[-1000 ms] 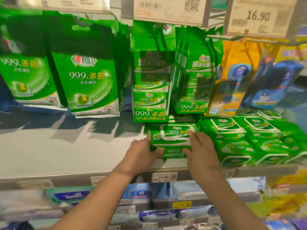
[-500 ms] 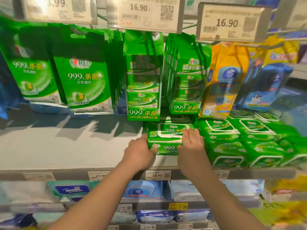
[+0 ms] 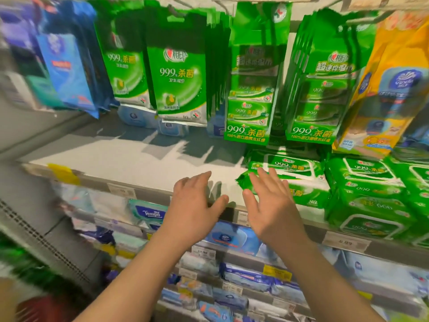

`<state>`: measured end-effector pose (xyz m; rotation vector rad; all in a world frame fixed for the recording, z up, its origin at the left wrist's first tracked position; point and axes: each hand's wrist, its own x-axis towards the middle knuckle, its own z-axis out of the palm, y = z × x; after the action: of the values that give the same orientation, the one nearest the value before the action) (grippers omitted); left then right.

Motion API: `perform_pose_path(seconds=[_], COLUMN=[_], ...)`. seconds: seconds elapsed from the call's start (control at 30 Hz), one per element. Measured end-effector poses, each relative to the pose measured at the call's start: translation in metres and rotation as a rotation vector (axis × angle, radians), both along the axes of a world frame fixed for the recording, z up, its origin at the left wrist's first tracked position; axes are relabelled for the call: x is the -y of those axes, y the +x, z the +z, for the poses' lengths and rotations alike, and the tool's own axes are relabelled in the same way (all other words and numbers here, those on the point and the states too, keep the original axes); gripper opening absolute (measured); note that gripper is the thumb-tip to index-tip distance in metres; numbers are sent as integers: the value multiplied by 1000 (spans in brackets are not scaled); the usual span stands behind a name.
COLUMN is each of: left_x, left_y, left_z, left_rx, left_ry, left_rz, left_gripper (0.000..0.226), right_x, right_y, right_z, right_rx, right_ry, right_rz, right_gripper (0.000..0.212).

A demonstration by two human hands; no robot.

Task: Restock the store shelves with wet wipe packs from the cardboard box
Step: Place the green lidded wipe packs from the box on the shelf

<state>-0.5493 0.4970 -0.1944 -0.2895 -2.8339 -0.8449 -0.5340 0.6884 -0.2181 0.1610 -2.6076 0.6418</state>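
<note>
A stack of green wet wipe packs [image 3: 292, 173] lies on the grey shelf [image 3: 130, 161], at the left end of a row of like green packs [image 3: 366, 194]. My left hand [image 3: 195, 205] hovers in front of the shelf edge with fingers spread, holding nothing. My right hand [image 3: 269, 205] is just left of the stack, fingers straight, its fingertips in front of the stack's left corner; whether they touch it is unclear. The cardboard box is out of view.
Hanging green wipe bags [image 3: 178, 82] and green multipacks [image 3: 253, 96] dangle above the shelf, with blue bags [image 3: 67, 73] at left and a yellow pack [image 3: 390, 94] at right. Lower shelves [image 3: 234, 254] hold blue and white packs. A price tag [image 3: 346, 241] sits on the rail.
Both hands have let go of the green pack stack and pulled back leftward with fingers spread. The view has swung left and down.
</note>
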Motion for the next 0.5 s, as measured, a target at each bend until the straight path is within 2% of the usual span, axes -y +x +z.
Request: perform_pose_path(seconds=[0.2,0.3,0.4,0.5], left_x=[57,103,163,233], left_y=[30,49,79,120], left_z=[-8,-15,-21,-33], left_rx=[-42,-27,-17,26], left_ry=[-23,-18,8,19], left_rz=[132,202,311,453], left_gripper=[83,92,98,101], right_x=[55,99,159,229], right_y=[-2,5,17,35], right_z=[15,21,23,17], right_rx=[173,201,278,320], right_ry=[122,101,88,86], right_rz=[75,161,275,404], right_gripper=[81,78,60,55])
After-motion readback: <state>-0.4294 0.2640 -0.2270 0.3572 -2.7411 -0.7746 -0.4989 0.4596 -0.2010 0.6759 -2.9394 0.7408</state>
